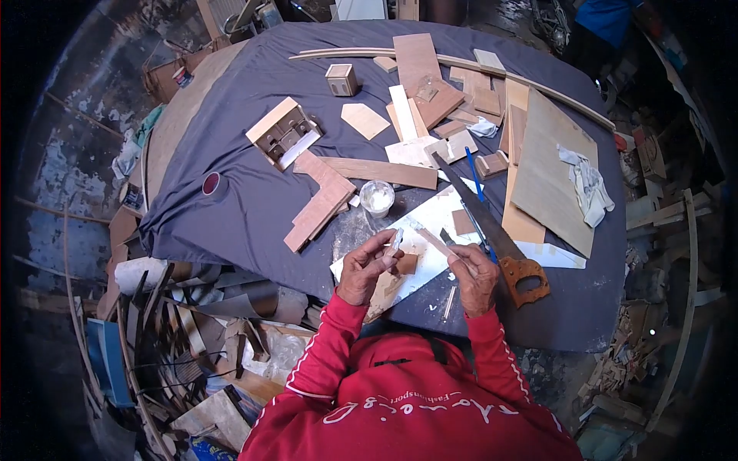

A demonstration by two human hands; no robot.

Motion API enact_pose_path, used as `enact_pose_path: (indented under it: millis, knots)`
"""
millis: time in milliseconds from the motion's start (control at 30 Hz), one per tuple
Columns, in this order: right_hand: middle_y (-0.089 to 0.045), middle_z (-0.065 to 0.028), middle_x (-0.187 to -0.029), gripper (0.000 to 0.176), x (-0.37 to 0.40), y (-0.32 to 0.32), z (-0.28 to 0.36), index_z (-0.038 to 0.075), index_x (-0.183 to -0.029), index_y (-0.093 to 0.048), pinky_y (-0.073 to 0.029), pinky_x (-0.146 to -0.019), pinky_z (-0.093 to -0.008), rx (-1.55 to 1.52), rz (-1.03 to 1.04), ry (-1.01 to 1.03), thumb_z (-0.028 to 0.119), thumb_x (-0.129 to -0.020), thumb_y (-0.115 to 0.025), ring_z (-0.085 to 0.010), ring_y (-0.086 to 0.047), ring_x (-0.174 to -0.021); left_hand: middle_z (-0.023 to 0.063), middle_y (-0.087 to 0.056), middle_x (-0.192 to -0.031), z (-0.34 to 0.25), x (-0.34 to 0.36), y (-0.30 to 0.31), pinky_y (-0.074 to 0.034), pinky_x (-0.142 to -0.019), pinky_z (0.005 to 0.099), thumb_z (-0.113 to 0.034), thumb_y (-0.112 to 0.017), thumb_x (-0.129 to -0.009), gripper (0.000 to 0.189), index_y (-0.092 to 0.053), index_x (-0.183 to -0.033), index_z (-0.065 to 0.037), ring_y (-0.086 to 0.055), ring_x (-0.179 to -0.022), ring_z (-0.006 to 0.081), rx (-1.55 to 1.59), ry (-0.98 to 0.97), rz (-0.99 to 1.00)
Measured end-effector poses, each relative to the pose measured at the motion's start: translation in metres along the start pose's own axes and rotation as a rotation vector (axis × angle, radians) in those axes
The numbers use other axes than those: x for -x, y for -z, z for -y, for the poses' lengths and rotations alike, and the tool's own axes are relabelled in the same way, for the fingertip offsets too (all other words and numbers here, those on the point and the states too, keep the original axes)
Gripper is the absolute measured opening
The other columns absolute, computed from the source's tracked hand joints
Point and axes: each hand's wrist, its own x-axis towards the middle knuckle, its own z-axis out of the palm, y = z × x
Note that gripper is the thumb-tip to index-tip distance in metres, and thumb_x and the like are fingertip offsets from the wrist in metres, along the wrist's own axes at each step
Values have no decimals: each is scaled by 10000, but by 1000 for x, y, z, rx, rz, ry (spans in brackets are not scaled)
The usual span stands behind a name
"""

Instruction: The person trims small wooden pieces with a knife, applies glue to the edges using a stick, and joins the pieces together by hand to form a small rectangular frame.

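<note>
My left hand (363, 270) pinches a small piece with white on it (397, 240) between thumb and fingers; its exact kind is hard to make out. In my right hand (475, 276) is a thin wooden stick (433, 240), its whitish tip pointing toward the left hand's piece. The two held things are close but look apart. Just beyond them stands an uncovered tub of white paste (377, 198). Under the hands lies a white board (419, 278), with a small brown wooden square (407, 263) near my left fingers.
A handsaw (525, 280) lies right of my right hand. Beyond are an L-shaped wooden piece (319, 201), an open wooden box (265, 150), a small wooden box (340, 80), a large plywood panel (550, 169) with a white rag (588, 188), and a long curved strip (530, 83).
</note>
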Motion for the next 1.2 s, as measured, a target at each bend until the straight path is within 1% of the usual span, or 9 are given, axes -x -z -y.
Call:
enact_pose_path:
  millis: [33,233,433,633,733,833,1033,1133,1200]
  knots:
    - [-620,-75,-850,144,0,1,4,-25,-963,-687,-460,-610,-260,0,0,34,14,-840,-624,-129,-589,-710,137,-626,-1114,-1,0,0,-483,-947,399,-122,-627,-854,532,-480,-1338,46,-616,-1045,241,-6,16,-11]
    - [-615,-64,-845,153,7,8,21,-17,-981,-691,-474,-672,-245,61,164,157,-7,-845,-622,-125,-600,-769,118,-619,-1140,7,-2,4,-463,-967,385,-120,-619,-879,488,-496,-1333,10,-614,-1046,220,42,6,-61]
    - [-642,-78,-879,158,10,3,11,2,-970,-703,-474,-662,-254,77,29,101,-16,-833,-626,-150,-617,-780,91,-628,-1112,5,-1,3,-473,-932,373,-115,-620,-881,472,-506,-1324,2,-617,-1030,205,52,18,-68]
    - [-566,-76,-804,208,9,5,11,43,-931,-704,-472,-664,-301,174,159,370,-76,-778,-627,-213,-587,-731,80,-621,-1144,3,-1,1,-477,-920,343,-109,-616,-880,468,-510,-1324,-3,-617,-1026,187,54,27,-102]
    - [-554,-74,-792,192,9,12,3,40,-885,-694,-467,-672,-316,224,103,409,-88,-759,-625,-223,-586,-749,76,-615,-1162,5,-2,5,-478,-916,335,-109,-617,-880,470,-510,-1325,-4,-616,-1024,181,7,-10,-97]
    - [-557,-83,-802,169,7,15,7,34,-875,-669,-472,-699,-320,191,122,302,-88,-782,-598,-225,-588,-767,79,-609,-1175,2,0,2,-479,-916,342,-113,-621,-878,476,-509,-1327,-1,-614,-1025,181,-63,-15,-101]
    - [-589,-56,-859,160,5,5,-2,23,-1004,-624,-456,-678,-261,142,122,240,-42,-868,-569,-119,-561,-779,93,-587,-1207,11,-3,5,-480,-924,373,-119,-632,-870,489,-506,-1323,13,-614,-1031,198,29,5,-102]
    - [-585,-52,-844,84,11,-7,14,-6,-968,-618,-446,-649,-231,-234,58,-52,20,-916,-558,-103,-557,-731,102,-585,-1208,9,-3,4,-480,-926,379,-117,-637,-866,494,-504,-1320,24,-615,-1031,204,24,6,-109]
    - [-588,-37,-838,106,10,-4,7,-22,-984,-615,-438,-628,-215,-217,130,-56,48,-935,-552,-72,-537,-718,105,-586,-1207,8,-3,4,-480,-928,381,-118,-637,-865,494,-504,-1318,29,-615,-1031,206,21,8,-101]
